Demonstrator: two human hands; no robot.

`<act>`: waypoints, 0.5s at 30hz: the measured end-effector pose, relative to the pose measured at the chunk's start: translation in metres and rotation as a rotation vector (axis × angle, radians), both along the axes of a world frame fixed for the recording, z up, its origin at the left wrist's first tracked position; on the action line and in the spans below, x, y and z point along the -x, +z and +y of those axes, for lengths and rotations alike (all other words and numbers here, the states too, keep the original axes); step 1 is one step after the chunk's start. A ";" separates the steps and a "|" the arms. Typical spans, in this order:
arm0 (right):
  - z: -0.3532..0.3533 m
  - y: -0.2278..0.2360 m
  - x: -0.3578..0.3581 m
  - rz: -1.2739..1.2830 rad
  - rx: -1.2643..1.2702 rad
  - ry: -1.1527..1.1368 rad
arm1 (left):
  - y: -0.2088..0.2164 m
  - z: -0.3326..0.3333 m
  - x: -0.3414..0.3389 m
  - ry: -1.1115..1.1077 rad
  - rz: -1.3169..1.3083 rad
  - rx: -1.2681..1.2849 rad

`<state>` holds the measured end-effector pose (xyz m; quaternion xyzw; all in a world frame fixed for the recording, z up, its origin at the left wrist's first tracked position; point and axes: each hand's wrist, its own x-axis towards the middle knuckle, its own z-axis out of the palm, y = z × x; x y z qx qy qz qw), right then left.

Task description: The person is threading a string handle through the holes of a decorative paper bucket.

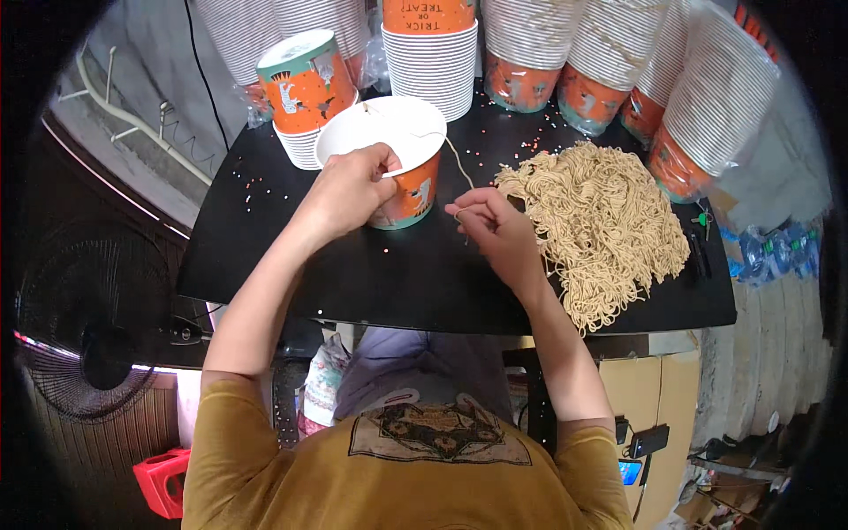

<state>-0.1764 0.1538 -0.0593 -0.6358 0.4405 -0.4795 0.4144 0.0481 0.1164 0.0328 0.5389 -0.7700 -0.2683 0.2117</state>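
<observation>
An orange paper bucket (409, 196) with a white inside stands on the black table, its open mouth tilted toward me. My left hand (352, 187) grips its near rim, with fingers inside and thumb outside. A beige cord (461, 163) runs out over the bucket's right rim. The cord's other end is pinched between the thumb and fingers of my right hand (491, 223), just right of the bucket. Close by on the right lies a big heap of beige cords (605, 230). What the left fingertips do inside the bucket is hidden.
Tall stacks of nested white-rimmed buckets (430, 75) line the table's far side, several in clear plastic. An upside-down orange bucket (305, 88) tops a short stack at the left. Tiny beads are scattered over the black table (397, 283). A black fan (97, 344) stands at the left.
</observation>
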 end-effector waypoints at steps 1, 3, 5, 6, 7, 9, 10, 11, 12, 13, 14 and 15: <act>-0.001 0.001 -0.002 0.025 -0.011 0.023 | -0.001 -0.004 -0.002 -0.020 0.000 -0.016; -0.007 0.000 -0.006 -0.123 -0.040 0.064 | 0.004 -0.008 -0.002 -0.051 0.015 -0.090; -0.012 0.001 -0.011 -0.215 -0.074 0.094 | 0.013 -0.010 -0.001 -0.064 0.041 -0.215; -0.014 0.003 -0.013 -0.233 -0.093 0.104 | 0.014 -0.015 -0.002 -0.096 0.048 -0.231; -0.016 0.005 -0.017 -0.250 -0.112 0.114 | 0.012 -0.022 -0.005 -0.128 0.055 -0.246; -0.021 0.008 -0.026 -0.252 -0.164 0.104 | 0.010 -0.026 -0.006 -0.157 0.071 -0.283; -0.022 0.009 -0.032 -0.252 -0.189 0.100 | 0.010 -0.027 -0.006 -0.153 0.080 -0.302; -0.024 0.010 -0.038 -0.263 -0.204 0.083 | 0.010 -0.028 -0.006 -0.148 0.090 -0.320; -0.026 0.010 -0.045 -0.274 -0.220 0.066 | 0.010 -0.029 -0.006 -0.154 0.082 -0.321; -0.027 0.010 -0.050 -0.285 -0.234 0.049 | 0.010 -0.031 -0.004 -0.160 0.074 -0.321; -0.027 0.010 -0.054 -0.299 -0.228 0.013 | 0.009 -0.031 -0.003 -0.165 0.069 -0.326; -0.028 0.009 -0.056 -0.326 -0.243 -0.007 | 0.009 -0.031 -0.002 -0.177 0.063 -0.312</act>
